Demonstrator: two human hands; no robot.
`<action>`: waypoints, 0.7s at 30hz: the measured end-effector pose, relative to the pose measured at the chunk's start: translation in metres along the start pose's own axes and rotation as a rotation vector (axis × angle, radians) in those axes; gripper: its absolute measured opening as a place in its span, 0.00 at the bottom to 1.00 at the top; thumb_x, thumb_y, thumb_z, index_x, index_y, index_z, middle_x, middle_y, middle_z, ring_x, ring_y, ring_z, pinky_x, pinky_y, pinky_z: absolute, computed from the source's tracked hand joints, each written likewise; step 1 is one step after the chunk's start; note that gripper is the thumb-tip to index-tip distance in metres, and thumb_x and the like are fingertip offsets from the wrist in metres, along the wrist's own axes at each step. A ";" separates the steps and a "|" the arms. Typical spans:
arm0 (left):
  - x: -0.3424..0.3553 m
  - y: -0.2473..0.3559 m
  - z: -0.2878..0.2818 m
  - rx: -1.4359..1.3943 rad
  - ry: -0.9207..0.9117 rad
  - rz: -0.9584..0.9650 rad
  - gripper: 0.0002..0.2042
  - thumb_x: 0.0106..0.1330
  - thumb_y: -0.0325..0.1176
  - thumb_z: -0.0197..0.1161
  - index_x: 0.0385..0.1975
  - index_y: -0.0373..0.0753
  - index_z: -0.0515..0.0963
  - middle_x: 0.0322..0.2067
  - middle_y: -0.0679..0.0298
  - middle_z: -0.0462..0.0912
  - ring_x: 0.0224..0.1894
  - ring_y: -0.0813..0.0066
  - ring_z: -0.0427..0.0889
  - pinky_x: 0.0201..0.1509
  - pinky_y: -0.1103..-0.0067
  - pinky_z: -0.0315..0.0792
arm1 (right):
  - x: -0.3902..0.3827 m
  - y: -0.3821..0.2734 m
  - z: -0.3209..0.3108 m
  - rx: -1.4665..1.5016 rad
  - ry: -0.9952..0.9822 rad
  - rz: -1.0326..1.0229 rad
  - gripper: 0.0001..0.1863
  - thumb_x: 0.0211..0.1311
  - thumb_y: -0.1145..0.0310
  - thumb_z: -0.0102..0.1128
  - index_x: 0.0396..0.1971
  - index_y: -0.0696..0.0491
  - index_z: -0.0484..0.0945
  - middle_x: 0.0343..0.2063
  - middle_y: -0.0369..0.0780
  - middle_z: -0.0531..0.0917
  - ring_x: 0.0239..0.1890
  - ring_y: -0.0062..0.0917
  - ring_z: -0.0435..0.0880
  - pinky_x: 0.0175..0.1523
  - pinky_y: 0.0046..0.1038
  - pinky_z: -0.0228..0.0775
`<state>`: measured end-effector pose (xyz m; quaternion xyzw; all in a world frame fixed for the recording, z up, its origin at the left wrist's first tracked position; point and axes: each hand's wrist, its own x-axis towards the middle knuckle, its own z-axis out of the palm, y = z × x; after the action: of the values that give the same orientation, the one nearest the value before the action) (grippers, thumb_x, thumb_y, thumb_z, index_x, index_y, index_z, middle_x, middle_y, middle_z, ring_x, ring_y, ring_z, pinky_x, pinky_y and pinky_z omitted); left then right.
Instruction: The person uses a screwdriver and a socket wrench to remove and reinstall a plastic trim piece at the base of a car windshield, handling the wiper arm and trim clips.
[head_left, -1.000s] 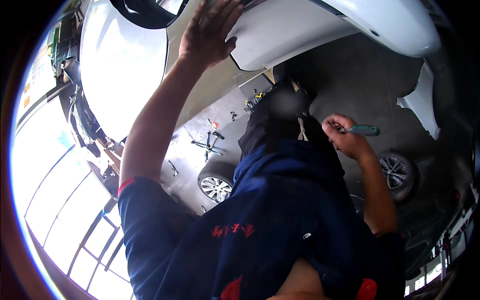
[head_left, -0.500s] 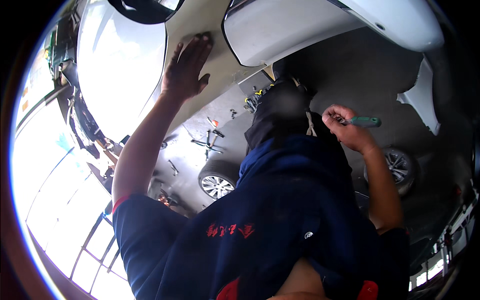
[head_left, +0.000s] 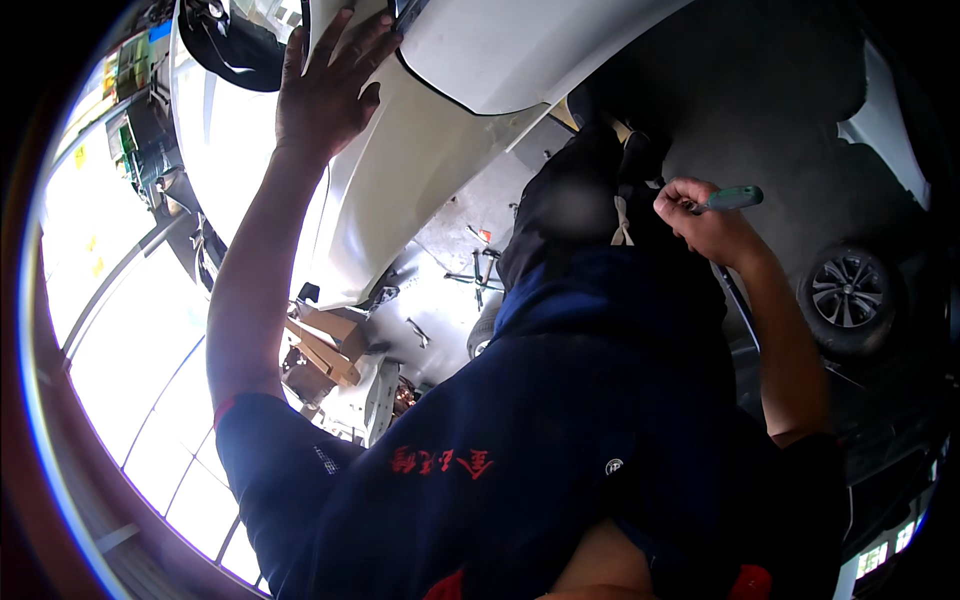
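My left hand (head_left: 328,100) lies with spread fingers on the pale car fender (head_left: 405,160), its fingertips near the upper corner of the door (head_left: 480,55). Nothing is held in it. Out to the right, in front of my dark trousers, my right hand (head_left: 708,222) is closed round a tool with a green handle (head_left: 735,198). The handle sticks out past the thumb side, pointing right. My fingers hide the tool's working end, so its kind cannot be made out.
A loose wheel (head_left: 848,300) lies on the dark floor at right, below a pale body panel (head_left: 885,130). Between the car and my legs are a cross-shaped wheel wrench (head_left: 477,275) and part of another tyre (head_left: 482,332). A cardboard box (head_left: 330,340) sits at lower left.
My left hand has slid up and left along the fender, toward the windscreen end. My right hand keeps its grip on the green-handled tool and has shifted slightly. The whole view has turned.
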<state>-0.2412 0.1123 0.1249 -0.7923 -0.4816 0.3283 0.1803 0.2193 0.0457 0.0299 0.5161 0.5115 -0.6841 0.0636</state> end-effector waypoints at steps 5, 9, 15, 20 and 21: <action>-0.040 0.079 0.019 -0.193 -0.266 -0.315 0.44 0.69 0.59 0.58 0.81 0.51 0.48 0.82 0.64 0.42 0.83 0.63 0.43 0.83 0.52 0.39 | -0.006 -0.008 -0.007 -0.088 0.052 0.014 0.16 0.72 0.55 0.63 0.38 0.56 0.81 0.25 0.34 0.81 0.27 0.18 0.79 0.35 0.26 0.73; -0.098 0.133 0.048 -0.643 0.005 -0.414 0.41 0.64 0.51 0.66 0.76 0.42 0.62 0.80 0.52 0.46 0.82 0.51 0.46 0.82 0.55 0.45 | -0.026 -0.020 -0.015 0.032 0.063 0.092 0.16 0.72 0.55 0.64 0.39 0.55 0.81 0.22 0.32 0.78 0.19 0.14 0.73 0.24 0.20 0.66; -0.133 0.068 0.082 -0.800 0.453 -0.874 0.36 0.63 0.41 0.67 0.72 0.39 0.64 0.76 0.52 0.60 0.78 0.52 0.57 0.80 0.59 0.55 | -0.015 -0.009 -0.025 -0.098 0.021 0.173 0.16 0.72 0.56 0.62 0.41 0.56 0.81 0.21 0.33 0.78 0.18 0.14 0.73 0.24 0.22 0.67; -0.120 -0.004 0.111 -0.855 0.490 -0.760 0.38 0.61 0.41 0.73 0.72 0.42 0.65 0.74 0.55 0.64 0.76 0.53 0.63 0.79 0.57 0.59 | 0.007 -0.011 -0.033 -0.332 0.012 0.327 0.19 0.70 0.54 0.63 0.44 0.57 0.81 0.21 0.35 0.79 0.19 0.17 0.75 0.23 0.25 0.67; -0.115 -0.018 0.116 -0.870 0.486 -0.662 0.38 0.60 0.42 0.74 0.71 0.44 0.66 0.72 0.57 0.67 0.76 0.55 0.63 0.80 0.56 0.57 | 0.012 -0.011 -0.037 -0.395 -0.010 0.349 0.21 0.67 0.52 0.65 0.43 0.57 0.82 0.21 0.37 0.80 0.21 0.20 0.79 0.25 0.28 0.70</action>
<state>-0.3700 0.0160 0.0923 -0.6536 -0.7381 -0.1635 0.0369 0.2309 0.0842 0.0293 0.5708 0.5381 -0.5521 0.2825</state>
